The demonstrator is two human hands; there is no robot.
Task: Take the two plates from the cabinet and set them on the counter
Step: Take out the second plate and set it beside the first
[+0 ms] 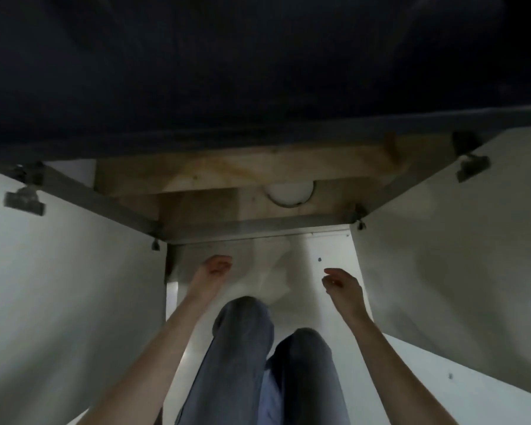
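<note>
Dimly lit: dark counter (258, 72), open cabinet (105, 191) beneath, wooden shelf (212, 170), white floor (426, 378).

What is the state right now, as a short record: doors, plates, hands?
doors: left door and right door both open
plates: one white round rim, likely a plate, on the wooden shelf, partly hidden; second not discernible
left hand: empty, loosely curled, below the shelf
right hand: empty, loosely curled
</note>
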